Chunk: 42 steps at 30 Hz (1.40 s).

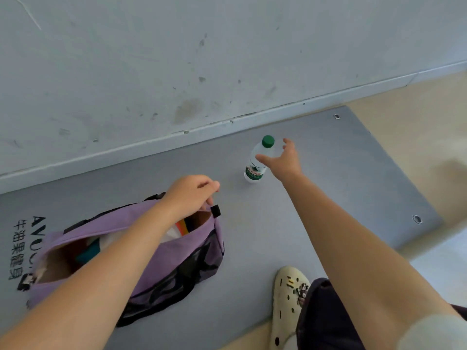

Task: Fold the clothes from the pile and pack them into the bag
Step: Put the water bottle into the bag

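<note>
My left hand (pixel 190 192) pinches the far rim of the open lilac fabric bag (pixel 161 251), which lies near left on the grey mat (pixel 328 188) with folded clothes (pixel 177 229) inside. My right hand (pixel 283 160), fingers spread and holding nothing, reaches beside the upright clear plastic bottle with a green cap (pixel 257 162) farther right.

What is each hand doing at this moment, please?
Left hand: pinching the open purple bag at its top edge.
Right hand: open, fingers spread around the water bottle, no grip yet.
</note>
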Tool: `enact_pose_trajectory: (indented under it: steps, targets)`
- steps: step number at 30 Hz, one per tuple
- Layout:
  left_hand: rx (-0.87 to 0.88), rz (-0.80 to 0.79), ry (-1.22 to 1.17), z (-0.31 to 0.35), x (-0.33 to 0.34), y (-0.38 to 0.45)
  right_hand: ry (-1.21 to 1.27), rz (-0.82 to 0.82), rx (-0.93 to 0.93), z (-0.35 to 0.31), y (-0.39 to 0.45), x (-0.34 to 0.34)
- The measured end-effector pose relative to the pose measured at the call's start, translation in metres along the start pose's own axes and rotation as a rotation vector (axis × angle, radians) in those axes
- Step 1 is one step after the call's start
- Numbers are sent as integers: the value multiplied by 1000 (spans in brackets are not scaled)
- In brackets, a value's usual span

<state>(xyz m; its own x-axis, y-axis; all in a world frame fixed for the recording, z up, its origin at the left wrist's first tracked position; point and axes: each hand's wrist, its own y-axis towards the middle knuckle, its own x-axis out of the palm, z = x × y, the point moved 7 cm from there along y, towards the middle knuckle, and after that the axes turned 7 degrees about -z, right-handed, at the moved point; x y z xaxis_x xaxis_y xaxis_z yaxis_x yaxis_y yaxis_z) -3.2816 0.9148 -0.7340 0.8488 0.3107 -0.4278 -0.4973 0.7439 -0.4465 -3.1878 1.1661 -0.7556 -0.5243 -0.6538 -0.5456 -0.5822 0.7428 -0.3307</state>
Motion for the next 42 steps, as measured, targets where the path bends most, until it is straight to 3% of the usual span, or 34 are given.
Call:
enact_pose_trajectory:
  steps: [6, 10, 15, 20, 24, 27, 31, 35, 42]
  targets:
    - [9, 45, -140, -3, 15, 16, 59, -3, -66, 31, 26, 24]
    - [-13, 112, -191, -14, 13, 9, -22, 45, -129, 35, 27, 29]
    - [-39, 124, -254, -22, 25, -16, -247, -27, -190, 25, 17, 42]
    - [-29, 132, -247, -24, 28, -46, -257, -64, -151, 24, -18, 33]
    - [9, 162, -120, -3, 30, -65, -243, -262, -121, 1, -67, 7]
    - [78, 68, -59, 20, 44, -83, -304, -519, -142, -39, -114, -11]
    - [110, -13, -273, 26, 56, -123, -351, -789, -247, -98, -182, -8]
    - [152, 100, -509, 9, 30, -169, -107, -866, -293, -123, -233, 27]
    - [42, 276, -445, -54, -16, -227, 8, -1084, -268, -100, -286, 133]
